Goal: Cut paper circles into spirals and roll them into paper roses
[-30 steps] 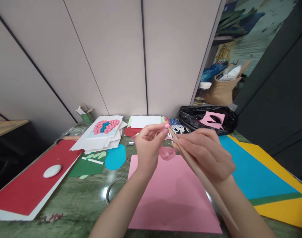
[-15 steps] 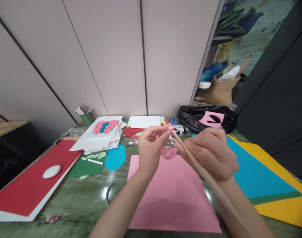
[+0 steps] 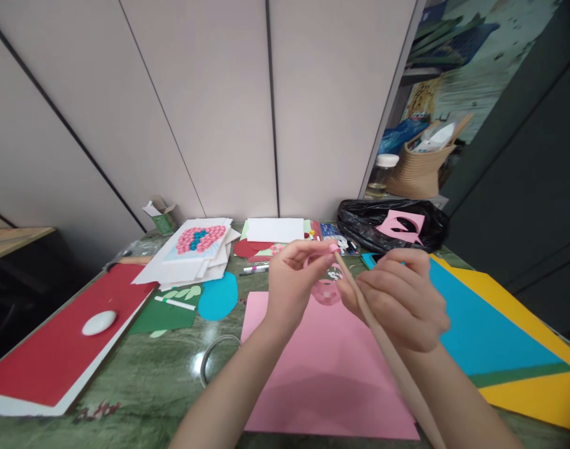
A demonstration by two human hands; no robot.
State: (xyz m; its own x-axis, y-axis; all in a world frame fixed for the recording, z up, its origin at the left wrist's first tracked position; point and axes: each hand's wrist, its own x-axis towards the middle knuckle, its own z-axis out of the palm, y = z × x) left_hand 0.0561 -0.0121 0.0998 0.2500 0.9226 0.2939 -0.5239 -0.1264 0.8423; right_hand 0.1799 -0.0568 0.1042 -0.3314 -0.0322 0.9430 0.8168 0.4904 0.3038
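Observation:
My left hand (image 3: pixel 289 284) pinches a curling pink paper strip (image 3: pixel 327 293) between thumb and fingers. Below the fingertips the strip hangs in a loop. Its upper end is bunched around or against the tip of a long, thin wooden stick (image 3: pixel 388 346); which one I cannot tell. My right hand (image 3: pixel 404 299) is closed around that stick, which slants down to the lower right. Both hands are above a large pink paper sheet (image 3: pixel 322 386) on the green table.
To the left lie a red sheet (image 3: pixel 55 349) with a white oval object (image 3: pixel 99 323), a blue paper round (image 3: pixel 218 296) and a picture with pink balls (image 3: pixel 201 240). Blue (image 3: pixel 491 330) and yellow sheets (image 3: pixel 532 408) lie right. A black bag (image 3: pixel 364 218) sits behind.
Both fingertips and the stick's tip have shifted slightly right, with the pink strip moving along. The stick's lower end has swung a little left. The sheets have stayed in place.

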